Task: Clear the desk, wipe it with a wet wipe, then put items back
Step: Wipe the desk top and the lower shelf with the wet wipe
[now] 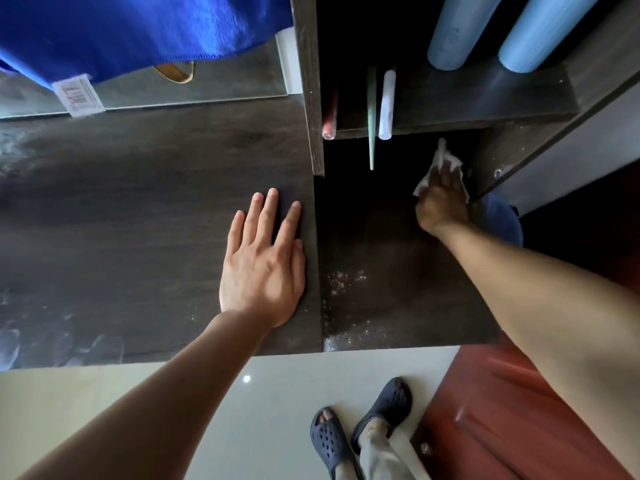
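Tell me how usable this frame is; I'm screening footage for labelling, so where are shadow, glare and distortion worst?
Head view: the recess around the right hand and its wet wipe is deeply shadowed, so its grip is hard to read; the left hand on the desk is evenly lit; a small glare spot sits on the floor tile; wide-angle bending curves the shelf edges; the blue cloth looks soft.
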### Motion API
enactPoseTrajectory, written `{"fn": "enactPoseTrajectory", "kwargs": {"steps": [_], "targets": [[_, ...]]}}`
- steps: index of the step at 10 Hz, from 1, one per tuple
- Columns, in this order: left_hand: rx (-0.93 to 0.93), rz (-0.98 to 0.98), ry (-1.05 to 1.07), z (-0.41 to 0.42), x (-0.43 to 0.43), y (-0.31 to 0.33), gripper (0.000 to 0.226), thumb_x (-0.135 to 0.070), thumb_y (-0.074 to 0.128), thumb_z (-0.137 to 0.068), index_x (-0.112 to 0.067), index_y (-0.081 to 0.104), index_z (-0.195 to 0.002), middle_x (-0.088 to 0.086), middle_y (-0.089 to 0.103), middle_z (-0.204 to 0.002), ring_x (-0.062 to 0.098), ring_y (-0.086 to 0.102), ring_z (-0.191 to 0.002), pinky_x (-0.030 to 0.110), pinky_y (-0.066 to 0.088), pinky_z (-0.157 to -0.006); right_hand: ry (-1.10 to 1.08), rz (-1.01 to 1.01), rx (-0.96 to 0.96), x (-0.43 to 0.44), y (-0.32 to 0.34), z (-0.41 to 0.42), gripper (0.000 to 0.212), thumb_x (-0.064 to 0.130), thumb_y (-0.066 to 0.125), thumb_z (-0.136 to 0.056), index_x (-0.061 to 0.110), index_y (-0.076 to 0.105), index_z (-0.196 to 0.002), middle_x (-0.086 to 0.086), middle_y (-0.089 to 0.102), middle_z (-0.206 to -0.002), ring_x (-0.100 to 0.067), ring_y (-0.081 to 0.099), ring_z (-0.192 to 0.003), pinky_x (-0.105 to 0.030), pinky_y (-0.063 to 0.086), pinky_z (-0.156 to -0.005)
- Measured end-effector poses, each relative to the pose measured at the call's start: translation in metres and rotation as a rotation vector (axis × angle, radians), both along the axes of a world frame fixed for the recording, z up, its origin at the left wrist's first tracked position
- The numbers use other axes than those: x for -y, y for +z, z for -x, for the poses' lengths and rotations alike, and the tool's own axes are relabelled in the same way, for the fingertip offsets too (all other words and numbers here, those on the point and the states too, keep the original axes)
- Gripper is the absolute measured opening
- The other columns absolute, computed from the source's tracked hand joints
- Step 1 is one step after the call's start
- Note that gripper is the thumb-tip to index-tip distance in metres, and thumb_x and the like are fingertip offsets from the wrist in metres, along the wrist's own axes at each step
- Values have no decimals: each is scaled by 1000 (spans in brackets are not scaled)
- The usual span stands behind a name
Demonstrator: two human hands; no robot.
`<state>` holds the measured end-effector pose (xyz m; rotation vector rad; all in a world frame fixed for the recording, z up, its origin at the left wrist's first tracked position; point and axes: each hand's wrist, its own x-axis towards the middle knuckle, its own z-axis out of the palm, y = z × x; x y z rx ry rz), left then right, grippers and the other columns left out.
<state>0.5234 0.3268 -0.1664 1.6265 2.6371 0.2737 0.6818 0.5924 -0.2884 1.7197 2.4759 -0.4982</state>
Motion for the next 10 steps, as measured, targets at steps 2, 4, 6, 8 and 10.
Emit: {"fn": "enactPoseTrajectory", "kwargs": {"steps": [2,4,6,8,10], "targets": [[5,-2,-1,0,2,0,52,-30,31,-94,-16,37,-143,15,27,-153,30,19,-143,45,16,-117,602,-14,-140,75,-8,60,72,13,42,-89,24,7,-151,2,2,-160,-25,-1,-146,-43,8,-116],[4,-3,-3,1,1,-1,51,-30,31,-94,-17,36,-143,15,26,-154,30,18,-144,46,16,-117,296,-36,-27,19,-2,-32,56,29,27,-102,21,3,-151,-6,-8,-159,-26,-10,-145,-41,-3,-117],[-1,13,-9,0,1,0,52,-30,30,-94,-16,36,-143,15,26,-153,31,18,-143,47,17,-116,291,-1,-162,85,-4,-2,64,16,40,-94,13,11,-150,-10,1,-158,-29,-5,-146,-48,6,-117],[-2,6,-9,1,1,1,52,-30,30,-94,-16,36,-143,15,26,-153,31,18,-143,47,16,-116,602,-17,-239,103,-4,-32,63,5,42,-93,17,17,-150,-1,10,-158,-19,0,-146,-39,7,-119],[4,8,-7,1,1,1,52,-31,29,-94,-16,36,-143,15,26,-153,31,17,-143,47,16,-117,237,-52,-154,48,14,-85,51,4,43,-94,4,31,-144,-14,25,-153,-30,19,-142,-41,17,-115]]}}
